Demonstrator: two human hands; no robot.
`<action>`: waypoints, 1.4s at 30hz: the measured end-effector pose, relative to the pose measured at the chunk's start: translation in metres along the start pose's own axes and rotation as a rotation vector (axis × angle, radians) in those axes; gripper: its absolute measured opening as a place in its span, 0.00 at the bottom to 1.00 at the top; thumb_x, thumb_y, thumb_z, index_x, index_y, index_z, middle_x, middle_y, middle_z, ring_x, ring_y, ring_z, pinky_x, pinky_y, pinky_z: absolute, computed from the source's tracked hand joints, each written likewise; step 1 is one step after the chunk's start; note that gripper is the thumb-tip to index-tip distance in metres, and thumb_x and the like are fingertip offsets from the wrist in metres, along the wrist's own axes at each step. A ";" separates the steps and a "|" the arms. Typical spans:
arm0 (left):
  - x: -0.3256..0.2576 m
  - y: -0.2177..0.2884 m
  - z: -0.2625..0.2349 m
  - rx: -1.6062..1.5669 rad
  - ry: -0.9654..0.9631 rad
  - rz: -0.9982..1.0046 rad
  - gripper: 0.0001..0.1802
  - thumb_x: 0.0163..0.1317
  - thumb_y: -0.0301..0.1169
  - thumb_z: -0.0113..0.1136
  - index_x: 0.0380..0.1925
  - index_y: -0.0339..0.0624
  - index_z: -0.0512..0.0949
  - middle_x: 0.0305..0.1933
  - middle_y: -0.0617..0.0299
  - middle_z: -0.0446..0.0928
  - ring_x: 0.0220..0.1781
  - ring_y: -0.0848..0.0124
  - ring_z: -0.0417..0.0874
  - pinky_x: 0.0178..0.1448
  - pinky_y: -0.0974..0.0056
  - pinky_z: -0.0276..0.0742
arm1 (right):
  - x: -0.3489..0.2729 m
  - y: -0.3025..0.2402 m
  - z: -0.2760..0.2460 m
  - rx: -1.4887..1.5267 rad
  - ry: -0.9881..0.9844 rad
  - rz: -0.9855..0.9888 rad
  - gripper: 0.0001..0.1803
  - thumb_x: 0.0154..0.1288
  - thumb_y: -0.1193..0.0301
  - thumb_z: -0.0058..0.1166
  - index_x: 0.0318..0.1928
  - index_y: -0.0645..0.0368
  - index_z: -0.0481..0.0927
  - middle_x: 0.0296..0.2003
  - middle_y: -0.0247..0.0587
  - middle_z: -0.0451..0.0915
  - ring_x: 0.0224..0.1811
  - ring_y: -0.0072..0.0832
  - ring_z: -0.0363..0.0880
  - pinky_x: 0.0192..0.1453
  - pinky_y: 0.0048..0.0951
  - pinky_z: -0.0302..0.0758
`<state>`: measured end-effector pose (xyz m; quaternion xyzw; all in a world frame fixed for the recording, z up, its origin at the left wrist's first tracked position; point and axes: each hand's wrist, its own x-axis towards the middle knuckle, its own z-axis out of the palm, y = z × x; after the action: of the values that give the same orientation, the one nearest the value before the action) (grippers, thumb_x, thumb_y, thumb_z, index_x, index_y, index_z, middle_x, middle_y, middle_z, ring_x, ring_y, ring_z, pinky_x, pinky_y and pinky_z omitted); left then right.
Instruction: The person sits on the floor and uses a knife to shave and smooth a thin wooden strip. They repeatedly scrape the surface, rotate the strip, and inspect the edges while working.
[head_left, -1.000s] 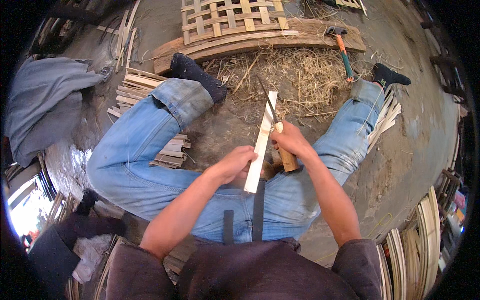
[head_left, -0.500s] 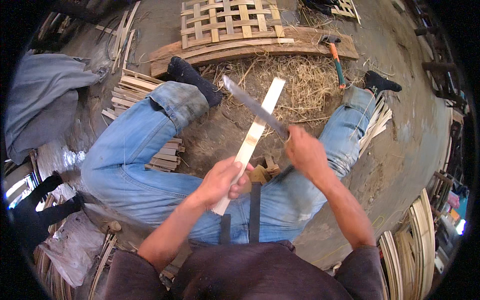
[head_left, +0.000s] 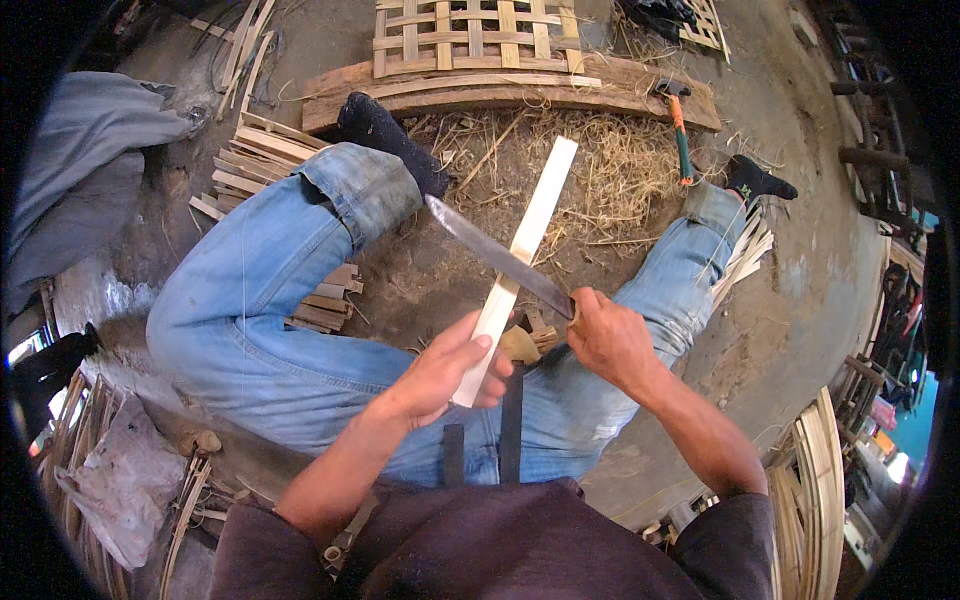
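Observation:
My left hand point(head_left: 445, 370) is closed around the lower part of a pale, flat bamboo strip point(head_left: 545, 195), which slants up and away to the right. A long-bladed knife point(head_left: 480, 245) lies across the strip's middle, its tip pointing up to the left. My right hand point(head_left: 615, 340) is wrapped round the knife's handle, most of which is hidden by the fingers. Both hands are above my lap, between my spread legs. Just beyond my left fingers sits a yellowish-brown wooden piece point(head_left: 518, 345).
Beyond my feet a woven bamboo lattice point(head_left: 475, 40) rests by a thick wooden plank point(head_left: 330, 108). A hammer point(head_left: 681, 130) with an orange and green handle leans there. Shavings point(head_left: 610, 190) cover the ground. Cut strips point(head_left: 255, 160) lie by my left leg, long ones point(head_left: 820, 490) at right.
The knife has come down along the strip toward me, and its blade now crosses nearer my left hand. The strip has shifted slightly away, and its brownish band no longer shows.

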<state>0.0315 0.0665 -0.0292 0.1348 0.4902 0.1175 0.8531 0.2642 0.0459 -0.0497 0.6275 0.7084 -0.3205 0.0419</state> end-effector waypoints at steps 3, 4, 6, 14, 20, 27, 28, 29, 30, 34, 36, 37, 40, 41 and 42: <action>0.004 -0.006 -0.014 -0.134 -0.103 -0.141 0.15 0.73 0.38 0.38 0.49 0.40 0.68 0.25 0.69 0.63 0.19 0.82 0.59 0.20 0.75 0.57 | -0.010 -0.012 0.000 0.008 -0.016 -0.213 0.13 0.55 0.72 0.55 0.39 0.60 0.68 0.29 0.50 0.77 0.32 0.47 0.80 0.31 0.44 0.77; 0.002 -0.008 -0.014 -0.110 -0.114 -0.124 0.15 0.73 0.38 0.39 0.48 0.40 0.68 0.25 0.69 0.62 0.18 0.83 0.58 0.19 0.75 0.56 | -0.012 -0.008 0.002 -0.020 0.013 -0.169 0.12 0.55 0.72 0.55 0.39 0.61 0.68 0.29 0.50 0.77 0.31 0.47 0.80 0.31 0.44 0.77; -0.007 -0.012 -0.013 -0.064 -0.136 -0.088 0.14 0.73 0.39 0.39 0.45 0.40 0.68 0.23 0.71 0.60 0.17 0.84 0.56 0.19 0.75 0.54 | -0.009 0.008 0.004 -0.079 0.073 -0.079 0.11 0.56 0.72 0.53 0.38 0.61 0.69 0.27 0.51 0.77 0.29 0.47 0.80 0.29 0.45 0.76; -0.006 -0.019 -0.005 -0.007 -0.066 -0.020 0.15 0.72 0.41 0.42 0.40 0.41 0.69 0.21 0.72 0.59 0.15 0.85 0.55 0.17 0.76 0.51 | -0.021 0.010 -0.009 -0.048 -0.062 -0.136 0.11 0.54 0.70 0.54 0.36 0.60 0.69 0.27 0.51 0.77 0.28 0.47 0.80 0.28 0.45 0.76; -0.007 -0.015 -0.002 -0.010 -0.070 -0.081 0.14 0.72 0.41 0.42 0.38 0.41 0.68 0.21 0.72 0.59 0.15 0.85 0.55 0.16 0.76 0.51 | -0.026 0.006 0.000 -0.071 0.029 -0.051 0.12 0.55 0.71 0.53 0.38 0.61 0.69 0.27 0.51 0.77 0.27 0.49 0.80 0.28 0.46 0.76; -0.010 -0.025 0.005 0.005 -0.066 -0.041 0.14 0.72 0.40 0.41 0.37 0.42 0.68 0.20 0.72 0.59 0.15 0.85 0.54 0.16 0.76 0.51 | -0.036 0.001 -0.004 -0.017 -0.038 -0.064 0.10 0.56 0.71 0.51 0.36 0.61 0.67 0.28 0.56 0.78 0.27 0.52 0.79 0.28 0.48 0.75; -0.007 -0.024 0.005 -0.005 -0.062 -0.052 0.13 0.72 0.40 0.42 0.38 0.42 0.68 0.20 0.72 0.58 0.15 0.85 0.54 0.16 0.76 0.51 | -0.032 0.003 -0.001 0.023 -0.038 -0.025 0.09 0.57 0.71 0.50 0.36 0.61 0.68 0.28 0.55 0.78 0.27 0.52 0.79 0.28 0.48 0.76; -0.003 -0.024 0.006 -0.015 -0.058 -0.063 0.13 0.72 0.40 0.42 0.38 0.42 0.68 0.20 0.72 0.58 0.15 0.85 0.54 0.16 0.76 0.51 | -0.029 0.005 0.000 0.063 -0.037 0.013 0.09 0.57 0.71 0.50 0.36 0.60 0.68 0.28 0.54 0.77 0.27 0.51 0.79 0.29 0.48 0.76; -0.001 -0.023 0.007 -0.024 -0.053 -0.074 0.13 0.72 0.40 0.42 0.38 0.42 0.68 0.21 0.72 0.58 0.15 0.85 0.54 0.16 0.76 0.51 | -0.027 0.004 -0.003 0.005 -0.012 -0.018 0.08 0.57 0.71 0.50 0.36 0.60 0.68 0.28 0.53 0.77 0.27 0.52 0.79 0.29 0.48 0.76; -0.012 -0.021 0.007 -0.021 -0.081 -0.073 0.13 0.72 0.41 0.41 0.38 0.42 0.67 0.21 0.72 0.58 0.15 0.85 0.53 0.17 0.76 0.51 | -0.025 0.020 0.000 -0.045 0.059 0.070 0.11 0.55 0.70 0.53 0.36 0.60 0.69 0.28 0.53 0.77 0.28 0.53 0.79 0.32 0.49 0.77; -0.014 -0.022 0.005 -0.005 -0.085 -0.085 0.14 0.72 0.41 0.41 0.38 0.42 0.67 0.20 0.72 0.58 0.15 0.85 0.53 0.17 0.76 0.51 | -0.022 0.027 -0.005 0.062 0.077 0.204 0.12 0.54 0.70 0.54 0.37 0.60 0.69 0.29 0.53 0.77 0.28 0.52 0.79 0.32 0.49 0.77; -0.014 -0.025 0.005 -0.003 -0.075 -0.061 0.14 0.72 0.41 0.41 0.38 0.42 0.67 0.20 0.72 0.58 0.15 0.85 0.53 0.17 0.76 0.52 | -0.022 0.024 -0.007 0.021 0.033 0.099 0.12 0.54 0.70 0.54 0.37 0.60 0.69 0.30 0.53 0.77 0.28 0.53 0.79 0.32 0.49 0.77; -0.016 -0.022 0.006 -0.032 -0.075 -0.070 0.13 0.73 0.39 0.40 0.39 0.40 0.67 0.21 0.70 0.58 0.16 0.83 0.55 0.17 0.75 0.52 | -0.038 0.008 -0.011 -0.027 -0.112 -0.024 0.14 0.55 0.70 0.55 0.39 0.60 0.68 0.30 0.54 0.78 0.29 0.53 0.79 0.33 0.49 0.77; -0.013 -0.022 0.007 -0.028 -0.067 -0.075 0.13 0.73 0.39 0.40 0.39 0.40 0.67 0.21 0.70 0.58 0.16 0.83 0.55 0.17 0.75 0.52 | -0.034 0.009 -0.011 -0.004 -0.138 0.027 0.14 0.55 0.70 0.55 0.40 0.60 0.68 0.30 0.55 0.78 0.29 0.54 0.79 0.33 0.49 0.77; -0.008 -0.024 0.007 -0.023 -0.059 -0.080 0.13 0.72 0.39 0.40 0.38 0.40 0.67 0.21 0.70 0.58 0.16 0.83 0.55 0.17 0.75 0.52 | -0.031 0.010 -0.011 0.020 -0.163 0.078 0.15 0.55 0.70 0.55 0.40 0.60 0.68 0.30 0.55 0.78 0.29 0.54 0.79 0.34 0.49 0.77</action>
<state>0.0353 0.0404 -0.0282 0.1088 0.4684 0.0851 0.8726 0.2839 0.0249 -0.0304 0.6268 0.6744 -0.3756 0.1056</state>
